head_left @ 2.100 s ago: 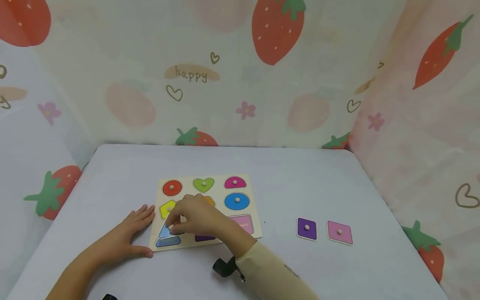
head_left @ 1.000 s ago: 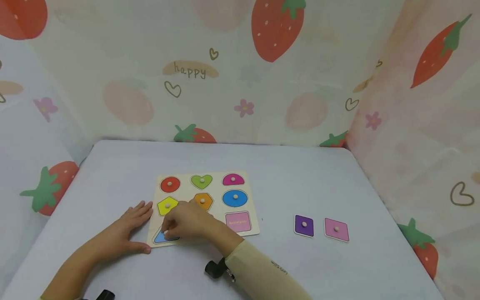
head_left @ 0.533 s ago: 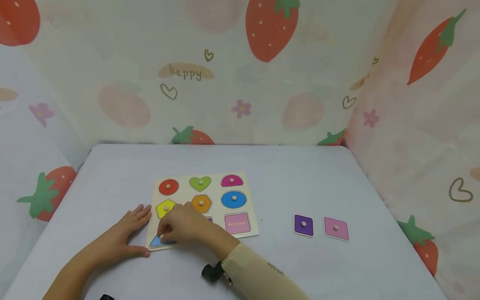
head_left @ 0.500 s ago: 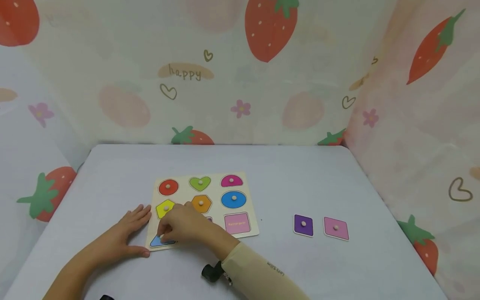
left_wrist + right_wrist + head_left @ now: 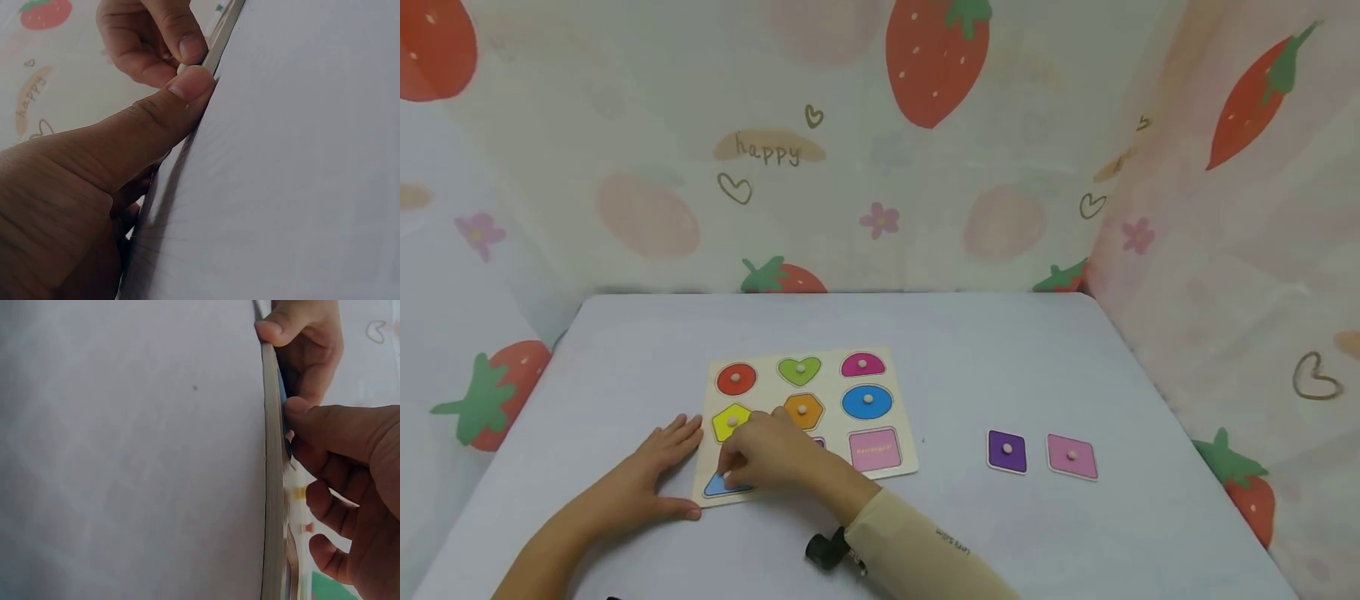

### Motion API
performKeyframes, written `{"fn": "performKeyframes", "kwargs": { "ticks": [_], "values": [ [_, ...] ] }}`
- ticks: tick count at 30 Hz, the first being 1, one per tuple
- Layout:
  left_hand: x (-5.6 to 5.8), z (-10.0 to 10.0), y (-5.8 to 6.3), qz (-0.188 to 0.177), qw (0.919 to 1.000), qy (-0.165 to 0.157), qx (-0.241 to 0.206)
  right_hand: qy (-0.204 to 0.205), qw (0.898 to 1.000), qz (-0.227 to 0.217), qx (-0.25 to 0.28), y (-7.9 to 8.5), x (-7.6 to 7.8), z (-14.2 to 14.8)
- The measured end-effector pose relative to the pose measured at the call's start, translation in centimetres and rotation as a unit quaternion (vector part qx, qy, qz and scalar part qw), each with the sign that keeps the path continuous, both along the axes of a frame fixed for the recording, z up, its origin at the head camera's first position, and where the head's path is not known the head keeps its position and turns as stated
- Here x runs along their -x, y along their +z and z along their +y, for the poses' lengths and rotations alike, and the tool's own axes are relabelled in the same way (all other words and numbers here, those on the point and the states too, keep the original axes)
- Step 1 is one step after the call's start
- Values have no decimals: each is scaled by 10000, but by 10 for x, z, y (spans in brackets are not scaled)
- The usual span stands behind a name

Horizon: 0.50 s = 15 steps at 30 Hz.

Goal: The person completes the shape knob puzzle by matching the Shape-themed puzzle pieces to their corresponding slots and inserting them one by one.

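Triangle (image 5: 718, 487), raised earlier, now looks seated in the puzzle board (image 5: 832, 387), right hand (image 5: 775, 452) pinching its knob (image 5: 181, 69), left hand (image 5: 651, 471) spread, leaving purple square (image 5: 1007, 457) and pink rectangle (image 5: 1072, 457) loose

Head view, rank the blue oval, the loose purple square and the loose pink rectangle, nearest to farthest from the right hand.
1. Blue oval: on the board, up and right of the right hand.
2. Purple square: right of the board.
3. Pink rectangle: farther right.
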State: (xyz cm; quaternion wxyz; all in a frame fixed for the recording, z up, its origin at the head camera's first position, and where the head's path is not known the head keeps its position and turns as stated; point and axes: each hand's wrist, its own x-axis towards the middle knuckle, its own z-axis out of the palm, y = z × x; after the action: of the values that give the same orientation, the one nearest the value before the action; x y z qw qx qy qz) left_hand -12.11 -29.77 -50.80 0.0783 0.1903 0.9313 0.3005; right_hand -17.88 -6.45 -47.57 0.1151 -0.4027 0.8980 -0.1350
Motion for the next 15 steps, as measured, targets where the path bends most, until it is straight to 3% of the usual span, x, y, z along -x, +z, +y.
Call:
{"fn": "performKeyframes", "kwargs": {
  "ticks": [8, 15],
  "values": [
    [-6, -3, -1, 59, 9999, -16, 98, 138, 9996, 88, -239, 1, -5, -3],
    [-2, 2, 4, 37, 10000, -28, 46, 165, 9997, 117, 110, 6, -2, 19]
  ]
}}
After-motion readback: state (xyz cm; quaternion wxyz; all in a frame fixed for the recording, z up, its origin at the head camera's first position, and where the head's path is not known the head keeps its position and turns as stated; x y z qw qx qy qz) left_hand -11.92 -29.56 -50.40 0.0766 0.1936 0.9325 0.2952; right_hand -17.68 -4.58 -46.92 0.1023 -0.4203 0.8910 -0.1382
